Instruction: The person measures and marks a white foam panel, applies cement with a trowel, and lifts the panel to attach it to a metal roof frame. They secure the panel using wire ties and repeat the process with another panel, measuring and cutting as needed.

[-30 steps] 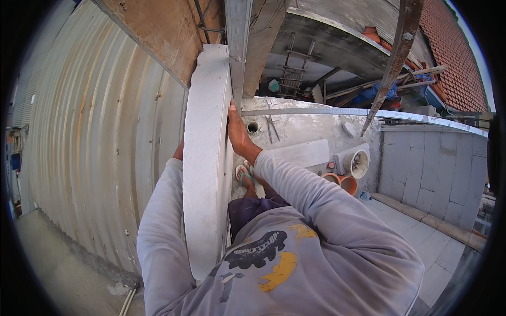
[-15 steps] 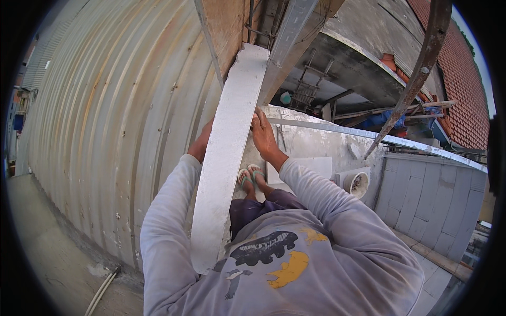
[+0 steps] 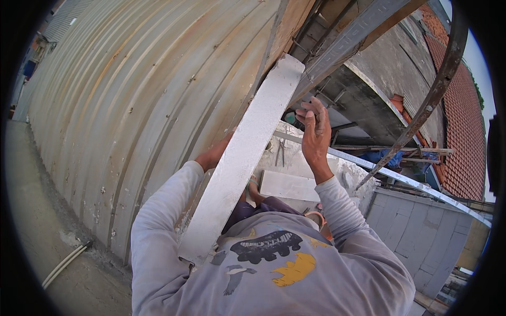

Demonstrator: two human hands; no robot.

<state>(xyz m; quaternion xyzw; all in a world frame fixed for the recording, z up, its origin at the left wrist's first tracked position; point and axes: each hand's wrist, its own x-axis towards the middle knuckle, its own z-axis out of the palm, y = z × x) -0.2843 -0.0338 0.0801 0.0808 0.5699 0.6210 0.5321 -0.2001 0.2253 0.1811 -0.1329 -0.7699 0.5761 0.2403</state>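
Note:
A long white block (image 3: 246, 139) stands on its narrow side in front of me, its far end beside a grey metal channel (image 3: 342, 45). My left hand (image 3: 213, 150) is against the block's left side, gripping it, fingertips mostly hidden. My right hand (image 3: 316, 131) is raised right of the block, apparently off it, fingers loosely curved and apart, holding nothing. Beyond the block, a loose white slab (image 3: 287, 187) and a thin metal tool (image 3: 280, 152) lie on the rough ledge, where one sandalled foot (image 3: 253, 187) shows.
Corrugated sheet (image 3: 116, 121) covers the left side, with pale pipes (image 3: 66, 263) below it. A rusty post (image 3: 429, 105) and a metal bar (image 3: 400, 179) cross the right side. Beyond are a tiled roof (image 3: 464, 152), timber and blue tarp (image 3: 377, 157); grey block wall (image 3: 411, 231) at lower right.
My right hand has left the block's side and moved up and right, fingers loosened. The view has swung, so the block now slants more steeply toward the upper right.

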